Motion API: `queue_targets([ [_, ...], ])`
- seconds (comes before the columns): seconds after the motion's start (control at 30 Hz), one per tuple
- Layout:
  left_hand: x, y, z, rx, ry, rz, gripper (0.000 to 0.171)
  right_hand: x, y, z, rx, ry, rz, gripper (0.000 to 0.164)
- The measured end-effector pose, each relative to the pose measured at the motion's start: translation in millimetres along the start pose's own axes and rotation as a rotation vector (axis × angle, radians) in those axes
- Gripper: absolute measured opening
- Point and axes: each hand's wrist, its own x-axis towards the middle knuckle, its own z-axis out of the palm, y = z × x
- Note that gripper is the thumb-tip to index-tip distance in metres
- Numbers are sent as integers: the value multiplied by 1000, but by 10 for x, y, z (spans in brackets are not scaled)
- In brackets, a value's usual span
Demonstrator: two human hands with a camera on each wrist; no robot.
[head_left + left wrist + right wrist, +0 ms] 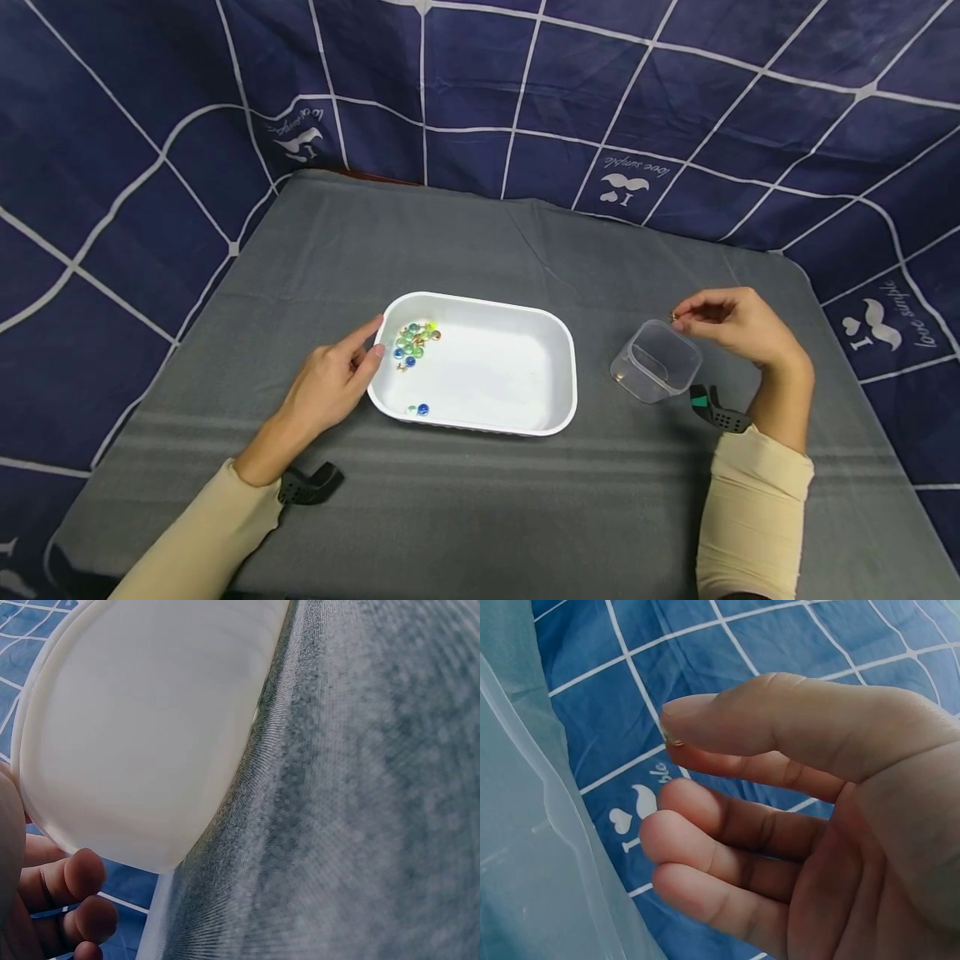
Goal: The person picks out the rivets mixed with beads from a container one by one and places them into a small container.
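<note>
My right hand (738, 325) pinches a small gold-coloured piece (676, 742) between thumb and index fingertip; its exact kind I cannot tell. The other fingers are bent loosely below. That hand is at the right rim of a clear plastic box (651, 382), which has a tiny gold-coloured bit low at its left side. My left hand (333, 379) touches the left rim of a white tray (501, 427) with index finger and thumb extended. Inside the tray, several green and blue glass marbles (410, 362) and small gold-coloured pieces (402, 367) gather at the left end.
A blue marble (423, 409) and a pale green one lie apart by the tray's near wall. Grey cloth (480, 508) covers the table. Blue curtains (480, 83) with white grid lines hang around its back and sides.
</note>
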Motion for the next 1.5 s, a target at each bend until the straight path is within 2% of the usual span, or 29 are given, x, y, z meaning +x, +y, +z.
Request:
queue_targets([
  [0.23, -2, -7, -11, 7, 3, 3, 40, -9, 23, -26, 26, -33, 8, 15],
  [0.83, -2, 17, -9, 1, -4, 5, 40, 24, 11, 35, -9, -20, 18, 19],
  [1.2, 0, 19, -4, 0, -8, 6, 40, 40, -123, 71, -2, -41, -5, 17],
  [1.33, 0, 19, -1, -1, -5, 5, 40, 48, -150, 80, -29, -34, -31, 17],
  [1.5, -1, 13, -2, 5, 3, 3, 40, 81, -176, 114, -43, -30, -24, 17],
])
